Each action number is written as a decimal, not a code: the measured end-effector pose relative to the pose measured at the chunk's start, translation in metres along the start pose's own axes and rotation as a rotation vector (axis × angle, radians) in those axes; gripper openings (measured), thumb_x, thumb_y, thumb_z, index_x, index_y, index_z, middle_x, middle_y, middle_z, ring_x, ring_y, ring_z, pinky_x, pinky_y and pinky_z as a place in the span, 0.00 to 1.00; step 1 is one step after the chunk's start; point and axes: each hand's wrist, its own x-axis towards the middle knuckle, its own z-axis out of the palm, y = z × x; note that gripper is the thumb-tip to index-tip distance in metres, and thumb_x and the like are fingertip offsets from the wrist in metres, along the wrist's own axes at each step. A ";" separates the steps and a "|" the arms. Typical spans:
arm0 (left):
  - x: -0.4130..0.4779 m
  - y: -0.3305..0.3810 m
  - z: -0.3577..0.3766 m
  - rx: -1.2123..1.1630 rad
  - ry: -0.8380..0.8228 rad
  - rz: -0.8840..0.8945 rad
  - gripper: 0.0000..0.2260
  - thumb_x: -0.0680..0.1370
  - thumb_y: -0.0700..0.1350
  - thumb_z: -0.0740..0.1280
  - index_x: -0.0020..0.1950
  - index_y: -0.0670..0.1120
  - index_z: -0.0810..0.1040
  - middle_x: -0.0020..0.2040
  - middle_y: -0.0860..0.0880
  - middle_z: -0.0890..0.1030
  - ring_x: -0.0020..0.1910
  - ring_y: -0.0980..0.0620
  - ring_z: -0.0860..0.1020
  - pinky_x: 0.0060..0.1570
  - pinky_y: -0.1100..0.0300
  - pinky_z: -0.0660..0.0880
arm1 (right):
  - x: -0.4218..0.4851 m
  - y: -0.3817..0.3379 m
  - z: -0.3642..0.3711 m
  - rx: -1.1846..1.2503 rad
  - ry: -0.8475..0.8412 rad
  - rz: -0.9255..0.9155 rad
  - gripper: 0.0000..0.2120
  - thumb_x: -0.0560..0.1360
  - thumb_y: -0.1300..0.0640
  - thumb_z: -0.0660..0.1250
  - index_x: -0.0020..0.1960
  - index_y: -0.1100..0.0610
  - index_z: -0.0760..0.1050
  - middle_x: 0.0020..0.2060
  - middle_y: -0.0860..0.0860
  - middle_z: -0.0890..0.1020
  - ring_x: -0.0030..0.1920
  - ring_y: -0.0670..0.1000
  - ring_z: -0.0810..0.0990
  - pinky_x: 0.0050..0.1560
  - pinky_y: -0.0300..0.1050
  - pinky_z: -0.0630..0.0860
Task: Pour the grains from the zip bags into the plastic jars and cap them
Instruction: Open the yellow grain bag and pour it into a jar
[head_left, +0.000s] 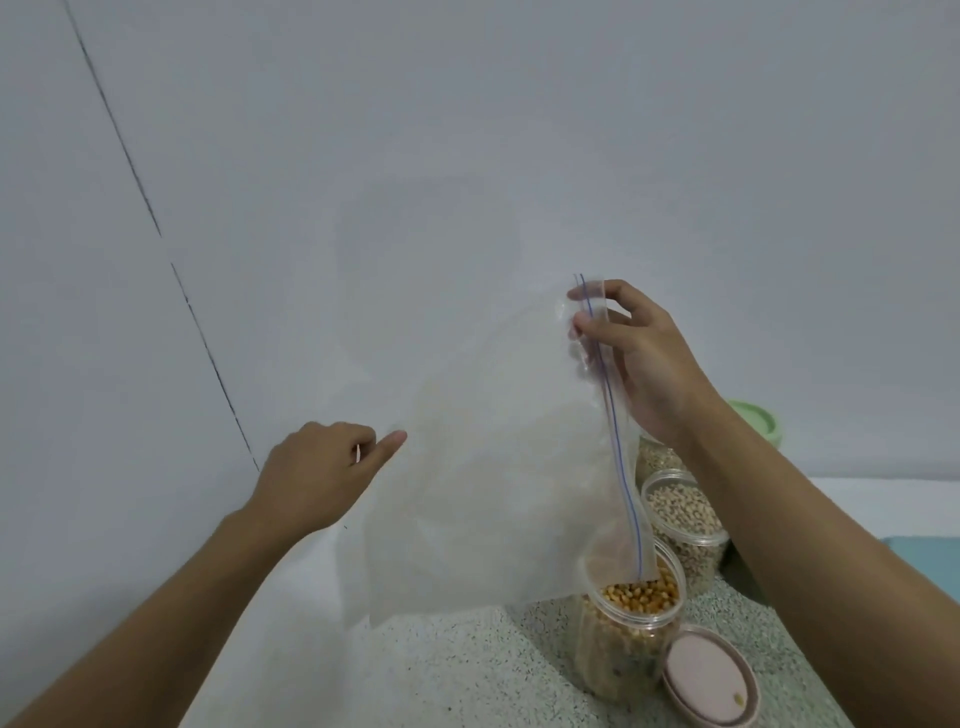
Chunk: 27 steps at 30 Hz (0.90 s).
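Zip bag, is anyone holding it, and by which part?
Both hands: the right hand pinches the zip bag at the upper end of its zip strip; the left hand seems to pinch its bottom edge.

Right arm (779, 519) hides much of green lid (758, 426) and rearmost jar (657, 457).
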 end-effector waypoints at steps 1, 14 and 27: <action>0.004 0.004 -0.001 -0.050 0.020 0.044 0.26 0.80 0.66 0.57 0.28 0.52 0.62 0.24 0.52 0.66 0.26 0.53 0.67 0.31 0.58 0.62 | 0.000 0.001 0.000 -0.001 0.010 0.001 0.09 0.80 0.66 0.65 0.56 0.55 0.78 0.38 0.52 0.78 0.38 0.54 0.72 0.38 0.46 0.70; 0.026 0.050 0.009 -0.526 -0.068 0.261 0.19 0.80 0.63 0.61 0.40 0.51 0.78 0.30 0.49 0.74 0.29 0.54 0.70 0.34 0.61 0.66 | -0.013 0.001 -0.005 -0.018 0.108 -0.018 0.08 0.81 0.64 0.65 0.56 0.55 0.78 0.39 0.52 0.79 0.37 0.52 0.73 0.41 0.47 0.69; 0.028 0.096 0.006 -0.651 0.068 0.327 0.17 0.83 0.62 0.58 0.70 0.59 0.69 0.65 0.58 0.72 0.65 0.60 0.72 0.63 0.57 0.71 | -0.029 -0.003 0.005 -0.006 0.012 -0.056 0.06 0.81 0.62 0.68 0.56 0.55 0.79 0.39 0.53 0.81 0.40 0.53 0.75 0.42 0.45 0.72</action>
